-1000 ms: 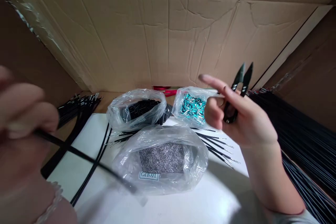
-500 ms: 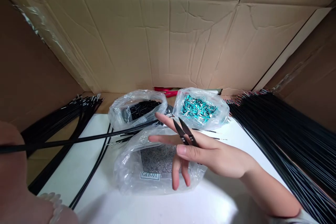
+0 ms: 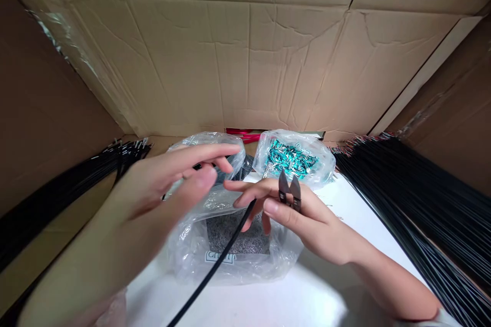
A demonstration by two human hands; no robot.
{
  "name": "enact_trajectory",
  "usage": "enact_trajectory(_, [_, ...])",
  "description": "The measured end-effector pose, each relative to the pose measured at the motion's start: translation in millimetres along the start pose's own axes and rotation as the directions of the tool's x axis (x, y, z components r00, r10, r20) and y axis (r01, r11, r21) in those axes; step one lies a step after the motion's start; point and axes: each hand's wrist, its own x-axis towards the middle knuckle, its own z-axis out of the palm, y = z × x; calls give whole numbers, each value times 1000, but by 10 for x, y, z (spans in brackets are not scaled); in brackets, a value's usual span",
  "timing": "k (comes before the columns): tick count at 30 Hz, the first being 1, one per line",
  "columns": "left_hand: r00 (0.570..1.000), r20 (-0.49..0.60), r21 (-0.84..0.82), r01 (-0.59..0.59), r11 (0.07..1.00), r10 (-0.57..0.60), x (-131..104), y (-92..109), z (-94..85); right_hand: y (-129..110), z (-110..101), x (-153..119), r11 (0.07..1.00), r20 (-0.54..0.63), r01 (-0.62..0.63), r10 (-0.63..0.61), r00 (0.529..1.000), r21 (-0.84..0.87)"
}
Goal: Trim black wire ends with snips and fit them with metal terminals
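My right hand [image 3: 291,209] holds small thread snips [image 3: 289,193] in its palm, blades pointing up and apart. The same hand's fingers have a black cable [image 3: 220,260], which runs down to the bottom edge. My left hand [image 3: 164,189] is in the air to the left, fingers stretched and apart, with nothing visible in it. It partly covers a clear bag [image 3: 210,137] of short black pieces. Below my right hand lies an open clear bag [image 3: 184,265] of tiny grey metallic bits [image 3: 238,235].
Behind my right hand stands a clear bag [image 3: 326,166] with teal and silver pieces [image 3: 289,158]. Black cable bundles lie along the left [image 3: 128,150] and right [image 3: 406,179] sides. Cardboard walls [image 3: 245,71] enclose the white work surface [image 3: 268,301]. Red strands [image 3: 247,136] show through a back gap.
My left hand has come in from the left edge and opened, away from the cable. The cable's end is now at my right hand's fingers. The snips have turned more upright.
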Motion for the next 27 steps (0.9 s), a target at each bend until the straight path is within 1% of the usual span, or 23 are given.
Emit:
enact_trajectory(1, [1000, 28, 9, 13, 1000, -13, 91, 59, 37, 10, 0, -2, 998, 5, 35, -35, 999, -48])
enact_trajectory(3, [994, 106, 20, 0, 1000, -2, 196, 135, 115, 28, -9, -1, 985, 10, 97, -97, 995, -139])
enact_trajectory(5, [974, 226, -12, -13, 1000, 15, 215, 152, 172, 38, -24, 4, 966, 17, 140, -140, 990, -218])
enact_trajectory(7, [948, 319, -60, 10, 998, 10, 190, 133, 204, 42, -36, 11, 946, 16, 164, -166, 986, -279])
enact_trajectory(11, [917, 399, -127, 84, 988, -27, 152, 104, 247, 43, -38, 29, 918, 9, 221, -232, 973, -329])
enact_trajectory(14, [900, 437, -172, 91, 981, -7, 167, 135, 289, 52, -42, 27, 899, -6, 262, -282, 959, -351])
enact_trajectory(15, [906, 424, -179, 83, 980, 1, 176, 152, 301, 57, -48, 22, 896, -32, 262, -292, 956, -359])
enact_trajectory(17, [931, 366, -176, 63, 982, 6, 193, 189, 318, 68, -68, 3, 895, -120, 245, -308, 944, -372])
enact_trajectory(19, [956, 293, -159, 45, 986, 4, 203, 219, 324, 73, -94, -20, 888, -214, 228, -332, 919, -398])
enact_trajectory(20, [967, 256, -151, 34, 988, 6, 206, 230, 325, 73, -106, -31, 880, -241, 221, -344, 908, -421])
enact_trajectory(21, [974, 225, -141, 19, 990, 13, 206, 237, 325, 72, -117, -41, 868, -249, 211, -349, 903, -450])
enact_trajectory(24, [988, 140, -106, -50, 993, 64, 203, 249, 329, 68, -135, -56, 824, -215, 177, -337, 917, -539])
enact_trajectory(27, [987, 85, -90, -126, 988, 134, 201, 266, 333, 69, -127, -50, 765, -175, 192, -369, 913, -615])
